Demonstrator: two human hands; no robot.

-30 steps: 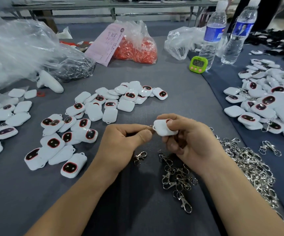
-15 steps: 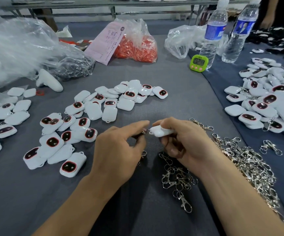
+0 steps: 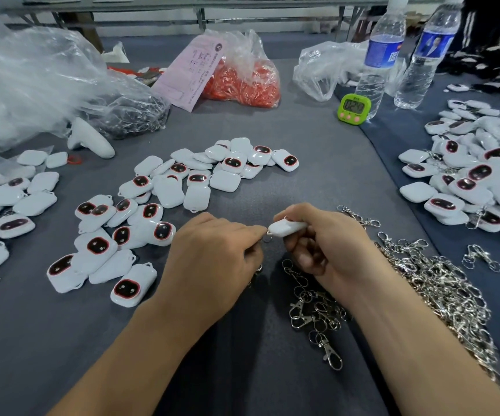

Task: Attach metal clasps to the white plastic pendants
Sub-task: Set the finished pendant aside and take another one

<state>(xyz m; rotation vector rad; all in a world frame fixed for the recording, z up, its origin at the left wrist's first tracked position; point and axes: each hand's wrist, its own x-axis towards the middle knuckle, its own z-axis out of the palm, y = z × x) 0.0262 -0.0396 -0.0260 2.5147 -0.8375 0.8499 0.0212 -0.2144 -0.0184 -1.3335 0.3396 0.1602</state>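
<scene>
Both hands have sunk closer to the worktop (image 3: 317,175), and the right hand (image 3: 332,250) has tipped the pendant (image 3: 287,227) it pinches edge-on, while the left hand (image 3: 212,259) pinches the clasp (image 3: 268,234) at its loop, so threading looks under way, not finished.

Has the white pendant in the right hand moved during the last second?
Yes. The pendant in the right hand tipped flatter and sank slightly toward the loose clasps, away from the green timer.

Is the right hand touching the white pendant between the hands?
Touching. The head view shows the right hand pinching the white pendant between thumb and fingers.
</scene>
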